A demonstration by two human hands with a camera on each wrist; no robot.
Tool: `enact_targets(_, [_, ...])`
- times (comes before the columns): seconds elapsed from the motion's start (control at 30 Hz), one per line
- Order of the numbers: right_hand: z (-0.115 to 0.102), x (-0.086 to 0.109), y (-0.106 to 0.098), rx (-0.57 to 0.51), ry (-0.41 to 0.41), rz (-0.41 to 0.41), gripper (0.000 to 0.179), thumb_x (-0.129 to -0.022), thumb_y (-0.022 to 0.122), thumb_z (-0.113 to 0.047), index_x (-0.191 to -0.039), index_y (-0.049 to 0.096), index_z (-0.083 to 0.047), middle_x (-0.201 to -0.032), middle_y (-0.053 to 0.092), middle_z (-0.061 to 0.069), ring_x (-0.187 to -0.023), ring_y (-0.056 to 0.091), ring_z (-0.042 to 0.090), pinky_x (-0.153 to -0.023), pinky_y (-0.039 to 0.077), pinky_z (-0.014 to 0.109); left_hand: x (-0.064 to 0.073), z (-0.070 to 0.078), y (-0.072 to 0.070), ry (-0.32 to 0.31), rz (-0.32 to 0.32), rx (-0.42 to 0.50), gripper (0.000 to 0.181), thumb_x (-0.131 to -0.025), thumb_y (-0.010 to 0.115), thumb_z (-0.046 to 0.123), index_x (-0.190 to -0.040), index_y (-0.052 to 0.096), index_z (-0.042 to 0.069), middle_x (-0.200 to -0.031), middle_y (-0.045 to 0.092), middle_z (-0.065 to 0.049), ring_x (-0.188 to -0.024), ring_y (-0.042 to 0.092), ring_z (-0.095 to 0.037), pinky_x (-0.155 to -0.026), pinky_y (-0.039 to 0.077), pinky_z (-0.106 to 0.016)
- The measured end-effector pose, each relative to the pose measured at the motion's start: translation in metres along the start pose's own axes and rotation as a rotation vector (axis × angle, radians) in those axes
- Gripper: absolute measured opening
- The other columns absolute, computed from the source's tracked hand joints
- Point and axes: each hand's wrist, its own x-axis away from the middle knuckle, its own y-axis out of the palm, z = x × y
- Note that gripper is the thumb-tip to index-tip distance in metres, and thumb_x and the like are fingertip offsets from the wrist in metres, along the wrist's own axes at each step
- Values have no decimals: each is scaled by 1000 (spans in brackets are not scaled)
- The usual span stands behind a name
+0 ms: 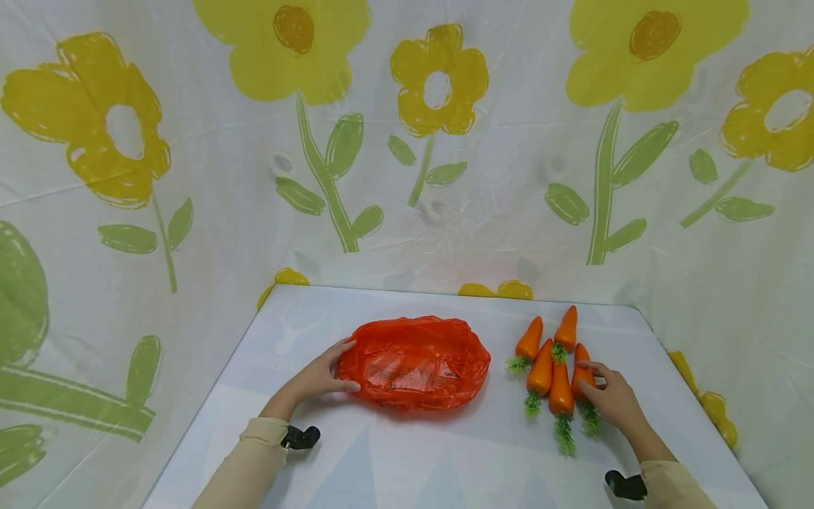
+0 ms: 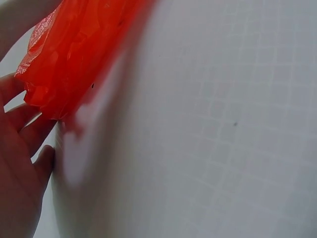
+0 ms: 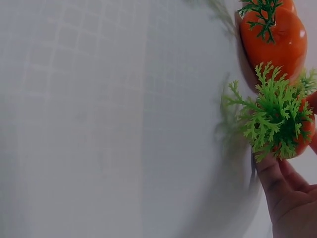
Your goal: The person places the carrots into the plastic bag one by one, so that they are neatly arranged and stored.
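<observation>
A red plastic bag [image 1: 413, 364] lies spread on the table with its mouth facing up and dark print showing inside. My left hand [image 1: 321, 373] holds its left end, thumb and fingers on either side of the edge. In the left wrist view, the fingers of my left hand [image 2: 17, 163] lie against the crinkled bag [image 2: 74, 59]. Right of the bag, my right hand [image 1: 612, 397] grips the rightmost orange carrot [image 1: 581, 371] by its sides. Its leafy green top [image 3: 275, 116] points towards me, and another carrot [image 3: 280, 42] lies beside it.
Several more carrots with green tops lie grouped left of the gripped one, including a carrot [image 1: 561, 392] right beside it and a carrot [image 1: 529, 339] nearest the bag. A flower-patterned curtain [image 1: 509, 177] surrounds the white table [image 1: 407, 466] at the back and sides.
</observation>
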Motion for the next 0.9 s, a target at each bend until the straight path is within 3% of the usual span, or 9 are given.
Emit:
enact_targets(0.27, [1,2,0,-28,-4,11,58,-102,55,-34,-147,44,1,-139,42,36,-113,53,50,-87,56,53,0,-1,0,6,2,-1,100,-80,86,40,-158,35,7,-166,25,-17,-151,24,-43,-117,27,-63])
enact_targets(0.57, [0,4,-1,-35,-19,23,55,-102,56,-30,-146,45,1,-139,42,36,-113,53,51,-88,56,54,-1,-5,3,-27,-1,-1,101,-80,86,43,-160,33,11,-167,24,-14,-151,23,-42,-117,28,-61])
enact_targets(0.9, [-1,3,-4,-42,11,18,57,-103,56,-32,-148,43,0,-141,40,35,-114,52,49,-88,57,53,0,-3,3,-29,0,4,101,-80,86,43,-159,34,10,-167,23,-14,-151,23,-42,-117,27,-61])
